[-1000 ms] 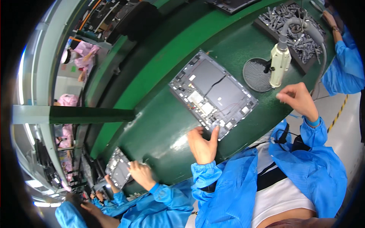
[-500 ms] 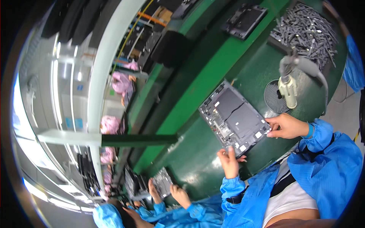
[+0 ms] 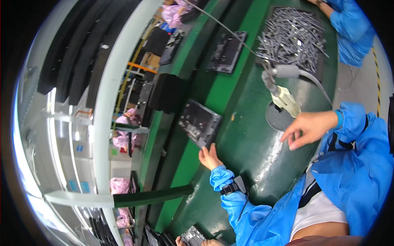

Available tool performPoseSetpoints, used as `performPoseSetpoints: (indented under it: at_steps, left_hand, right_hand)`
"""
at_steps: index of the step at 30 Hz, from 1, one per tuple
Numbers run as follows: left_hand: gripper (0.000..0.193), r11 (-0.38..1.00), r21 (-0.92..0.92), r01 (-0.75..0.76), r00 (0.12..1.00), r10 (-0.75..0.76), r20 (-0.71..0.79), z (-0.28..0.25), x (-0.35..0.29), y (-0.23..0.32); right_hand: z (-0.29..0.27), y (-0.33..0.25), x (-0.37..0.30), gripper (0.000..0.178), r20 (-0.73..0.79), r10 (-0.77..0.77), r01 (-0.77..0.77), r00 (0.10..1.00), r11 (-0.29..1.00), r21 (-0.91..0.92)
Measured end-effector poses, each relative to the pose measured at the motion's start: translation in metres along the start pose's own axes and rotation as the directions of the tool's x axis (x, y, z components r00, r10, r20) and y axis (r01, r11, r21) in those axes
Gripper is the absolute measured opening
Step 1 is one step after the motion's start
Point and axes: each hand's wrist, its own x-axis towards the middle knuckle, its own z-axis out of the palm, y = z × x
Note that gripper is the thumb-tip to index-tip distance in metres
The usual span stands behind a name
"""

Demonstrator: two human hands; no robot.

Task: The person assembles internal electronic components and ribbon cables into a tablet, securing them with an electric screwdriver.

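An opened laptop base (image 3: 200, 124), dark grey with its inner parts showing, rests over the green strip at the far side of the bench. My left hand (image 3: 210, 157) grips its near corner, thumb and fingers at the edge. Over the bench to the right hovers my right hand (image 3: 310, 129), fingers apart and slightly bent, with nothing in it. Just beyond that hand are a cream-coloured nozzle (image 3: 286, 101) on a grey hose and a round ribbed dark disc (image 3: 279, 117).
Farther along the strip lies another opened laptop base (image 3: 227, 52). Many small grey strips are heaped on a dark tray (image 3: 262, 61). A co-worker's blue sleeve (image 3: 353, 30) is at upper right; at the bottom, another person's hands hold a laptop part (image 3: 193, 236). A post (image 3: 154, 196) crosses the left side.
The laptop base has moved away from me and leftward, from the bench onto the green strip, with my left hand on it. My right hand has let go and come away.
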Motion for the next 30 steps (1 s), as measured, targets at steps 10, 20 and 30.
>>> performPoseSetpoints:
  at_steps: [10, 20, 30]
  left_hand:
    - [0.014, 0.749, 0.225, -0.623, 0.766, 0.526, 0.368, 0.039, -0.116, -0.027]
    - [0.031, 0.97, 0.196, 0.145, 0.13, -0.215, 0.968, 0.057, -0.296, -0.063]
    - [0.018, 0.945, 0.316, 0.081, 0.204, -0.326, 0.923, 0.05, -0.281, -0.055]
  right_hand:
    - [0.0, 0.008, 0.019, 0.029, -0.404, -0.226, 0.327, 0.886, 0.924, 0.2]
    - [0.031, -0.005, 0.075, 0.034, -0.249, -0.41, 0.371, 0.877, 0.909, -0.19]
    - [0.068, 0.01, 0.097, 0.022, -0.246, -0.739, 0.041, 0.627, 0.347, -0.937]
